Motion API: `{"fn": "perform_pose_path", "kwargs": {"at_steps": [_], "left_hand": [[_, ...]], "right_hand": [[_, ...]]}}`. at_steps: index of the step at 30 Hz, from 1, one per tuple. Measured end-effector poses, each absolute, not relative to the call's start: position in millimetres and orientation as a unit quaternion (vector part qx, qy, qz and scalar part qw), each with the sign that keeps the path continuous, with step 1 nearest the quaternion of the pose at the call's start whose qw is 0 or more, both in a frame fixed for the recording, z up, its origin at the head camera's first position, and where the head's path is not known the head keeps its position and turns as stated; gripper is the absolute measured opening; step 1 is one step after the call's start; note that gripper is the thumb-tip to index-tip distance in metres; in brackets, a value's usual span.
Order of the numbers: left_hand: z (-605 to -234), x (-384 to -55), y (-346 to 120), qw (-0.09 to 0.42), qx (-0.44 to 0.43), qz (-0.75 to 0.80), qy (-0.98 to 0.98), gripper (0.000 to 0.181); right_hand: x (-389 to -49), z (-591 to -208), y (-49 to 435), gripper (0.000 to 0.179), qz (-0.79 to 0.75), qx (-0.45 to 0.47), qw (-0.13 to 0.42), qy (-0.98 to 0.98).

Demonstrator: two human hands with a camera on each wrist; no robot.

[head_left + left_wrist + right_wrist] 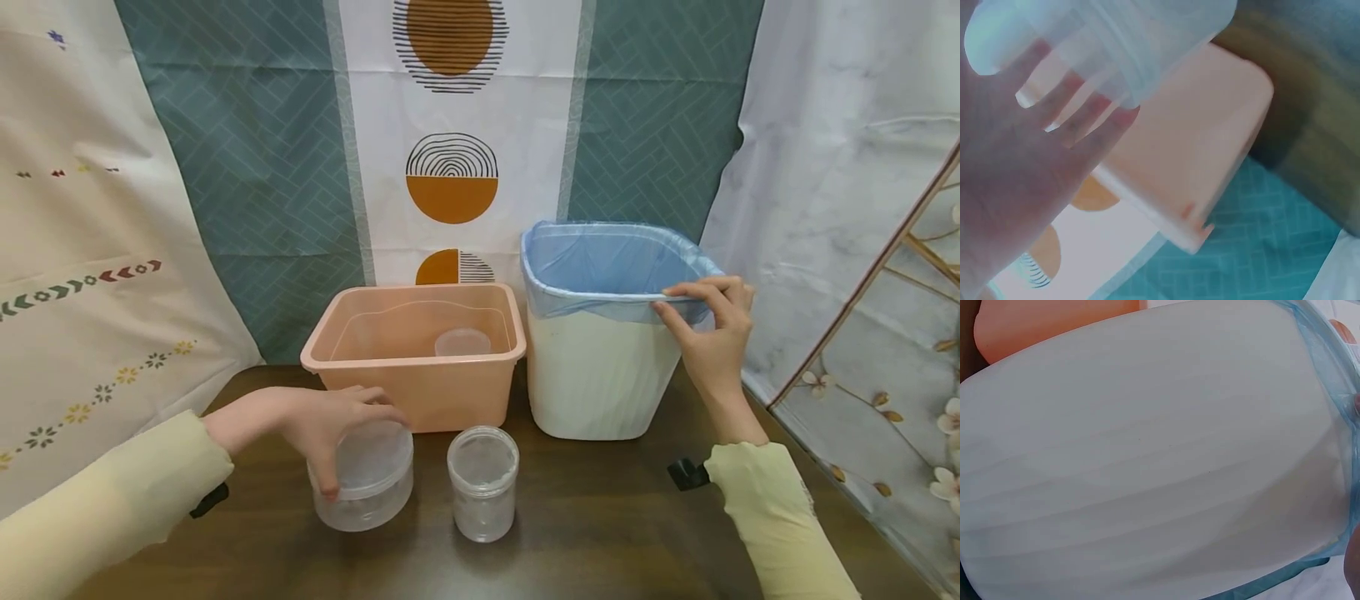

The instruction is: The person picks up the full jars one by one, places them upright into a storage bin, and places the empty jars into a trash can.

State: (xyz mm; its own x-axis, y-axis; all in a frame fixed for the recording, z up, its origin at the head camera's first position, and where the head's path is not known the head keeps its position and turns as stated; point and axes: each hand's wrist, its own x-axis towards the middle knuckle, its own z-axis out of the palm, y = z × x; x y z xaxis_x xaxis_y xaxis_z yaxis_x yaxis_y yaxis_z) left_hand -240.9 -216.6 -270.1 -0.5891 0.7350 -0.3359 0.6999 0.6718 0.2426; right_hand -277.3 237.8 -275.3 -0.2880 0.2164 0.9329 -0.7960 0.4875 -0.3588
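My left hand grips a wide, clear round container from above, thumb on its near side and fingers around the far side. In the left wrist view the fingers lie along the wall of that clear container. My right hand pinches the front right rim of a white trash bin, over the edge of its blue bag liner. Most of the right hand is outside the right wrist view, which the white bin wall fills. A smaller clear jar stands upright between the hands.
A peach plastic basin stands behind the containers, left of the bin. Inside it is a clear round piece, partly hidden by the front wall. All stand on a dark wooden table, with patterned cloth hanging behind.
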Motion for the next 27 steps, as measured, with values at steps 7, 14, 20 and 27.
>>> {"fn": "perform_pose_path", "kwargs": {"at_steps": [7,14,20,27], "left_hand": [[-234.0,-244.7,-209.4,0.226,0.384,0.02,0.895,0.1],[-201.3,-253.5,-198.4,0.23,0.379,0.006,0.896,0.099],[-175.2,-260.8,-184.2,0.23,0.374,-0.026,0.898,0.097],[-142.2,-268.3,-165.1,0.246,0.341,-0.02,0.907,0.099]], "right_hand": [[-276.5,-275.0,238.1,0.019,0.458,0.225,0.555,-0.657],[-279.5,-276.7,240.9,0.02,0.458,0.221,0.553,-0.66],[-279.3,-277.1,241.7,0.02,0.455,0.218,0.552,-0.664],[-281.8,-280.1,243.4,0.021,0.456,0.209,0.547,-0.67]]}}
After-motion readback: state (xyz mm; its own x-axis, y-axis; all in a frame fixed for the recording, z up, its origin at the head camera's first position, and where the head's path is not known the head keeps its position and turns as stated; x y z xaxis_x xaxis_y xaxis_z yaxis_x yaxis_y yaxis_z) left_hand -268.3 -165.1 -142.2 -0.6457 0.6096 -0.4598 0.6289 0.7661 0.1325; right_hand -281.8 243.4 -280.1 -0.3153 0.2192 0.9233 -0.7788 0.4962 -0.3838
